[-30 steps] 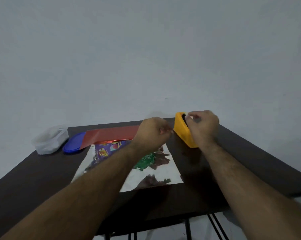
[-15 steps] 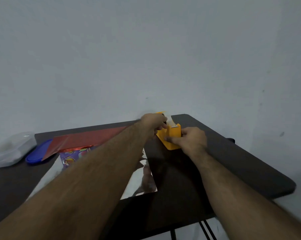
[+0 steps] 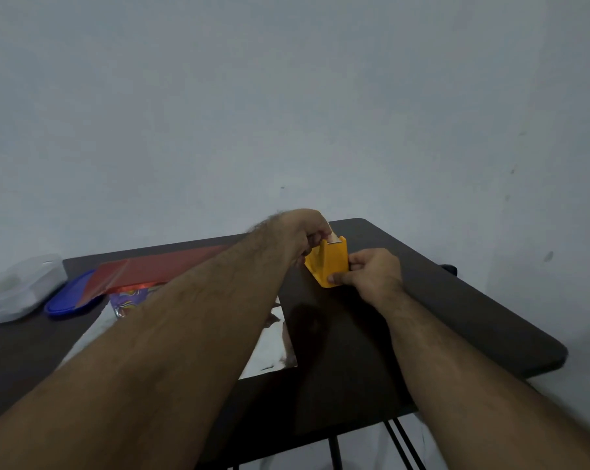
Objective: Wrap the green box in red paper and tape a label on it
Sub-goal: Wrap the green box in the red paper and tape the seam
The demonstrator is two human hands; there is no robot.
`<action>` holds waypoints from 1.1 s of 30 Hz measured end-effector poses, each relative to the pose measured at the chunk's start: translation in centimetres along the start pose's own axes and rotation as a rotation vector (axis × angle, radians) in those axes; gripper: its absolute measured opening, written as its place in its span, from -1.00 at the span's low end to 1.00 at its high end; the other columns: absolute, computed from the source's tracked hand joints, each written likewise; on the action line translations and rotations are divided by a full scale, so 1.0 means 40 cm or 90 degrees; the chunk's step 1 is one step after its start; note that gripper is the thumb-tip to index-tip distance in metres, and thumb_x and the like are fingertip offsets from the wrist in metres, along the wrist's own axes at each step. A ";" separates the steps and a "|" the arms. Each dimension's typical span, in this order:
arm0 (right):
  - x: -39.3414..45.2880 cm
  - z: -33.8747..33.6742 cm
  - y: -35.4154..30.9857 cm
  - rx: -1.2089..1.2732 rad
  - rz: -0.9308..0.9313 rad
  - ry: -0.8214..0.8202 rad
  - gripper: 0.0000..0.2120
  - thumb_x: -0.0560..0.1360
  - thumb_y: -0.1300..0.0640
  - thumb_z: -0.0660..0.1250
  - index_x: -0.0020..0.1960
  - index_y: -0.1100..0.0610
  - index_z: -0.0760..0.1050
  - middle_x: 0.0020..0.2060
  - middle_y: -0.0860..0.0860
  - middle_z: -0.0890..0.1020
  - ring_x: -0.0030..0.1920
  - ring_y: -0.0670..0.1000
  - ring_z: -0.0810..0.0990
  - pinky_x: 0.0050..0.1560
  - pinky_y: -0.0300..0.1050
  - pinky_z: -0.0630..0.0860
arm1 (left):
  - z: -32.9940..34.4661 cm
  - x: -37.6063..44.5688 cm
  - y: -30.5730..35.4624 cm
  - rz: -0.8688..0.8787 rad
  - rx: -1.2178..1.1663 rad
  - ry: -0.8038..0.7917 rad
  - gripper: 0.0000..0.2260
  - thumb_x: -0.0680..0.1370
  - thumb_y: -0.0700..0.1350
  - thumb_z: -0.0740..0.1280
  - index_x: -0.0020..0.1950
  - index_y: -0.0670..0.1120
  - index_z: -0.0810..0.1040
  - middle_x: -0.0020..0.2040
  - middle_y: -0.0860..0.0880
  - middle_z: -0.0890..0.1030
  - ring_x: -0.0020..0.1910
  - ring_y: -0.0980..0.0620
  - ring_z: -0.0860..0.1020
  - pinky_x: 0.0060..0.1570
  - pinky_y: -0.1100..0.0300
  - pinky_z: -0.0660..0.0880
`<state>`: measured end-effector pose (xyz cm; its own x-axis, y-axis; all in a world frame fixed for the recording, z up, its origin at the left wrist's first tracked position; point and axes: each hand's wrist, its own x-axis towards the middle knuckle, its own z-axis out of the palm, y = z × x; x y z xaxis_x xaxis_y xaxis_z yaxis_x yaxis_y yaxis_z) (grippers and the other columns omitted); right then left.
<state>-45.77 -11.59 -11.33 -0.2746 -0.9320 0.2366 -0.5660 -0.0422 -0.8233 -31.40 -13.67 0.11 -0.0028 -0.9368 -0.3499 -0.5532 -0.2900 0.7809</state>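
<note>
Right hand (image 3: 371,278) grip clamps yellow tape dispenser (image 3: 329,262) on desk (image 3: 456,320); left hand (image 3: 303,232) grip pinches tape end. Left forearm hides most of red paper (image 3: 157,269); box unseen.

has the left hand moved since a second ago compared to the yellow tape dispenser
Yes. The left hand was beside the yellow tape dispenser's left edge over the paper; now it has reached forward to the dispenser's top, pinching at the tape there, while the right hand steadies it.

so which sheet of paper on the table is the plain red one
The plain red sheet lies farthest back, its left end over the blue lid. The sheets nearer the person are patterned purple and silvery white.
</note>
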 end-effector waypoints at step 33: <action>-0.001 -0.003 0.010 0.046 -0.005 -0.016 -0.64 0.28 0.08 0.74 0.04 0.04 0.76 -0.16 -0.08 0.77 -0.10 -0.11 0.74 0.08 -0.02 0.70 | 0.128 0.023 -0.177 0.161 -0.249 0.151 -0.78 0.35 -0.25 0.55 -0.05 -0.23 0.64 -0.13 -0.13 0.65 -0.24 -0.07 0.59 -0.37 0.17 0.45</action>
<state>-46.08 -11.52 -11.61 -0.2503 -0.9404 0.2303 -0.5106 -0.0739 -0.8566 -31.74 -11.49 -8.39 0.1179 -0.9924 -0.0341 -0.2076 -0.0582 0.9765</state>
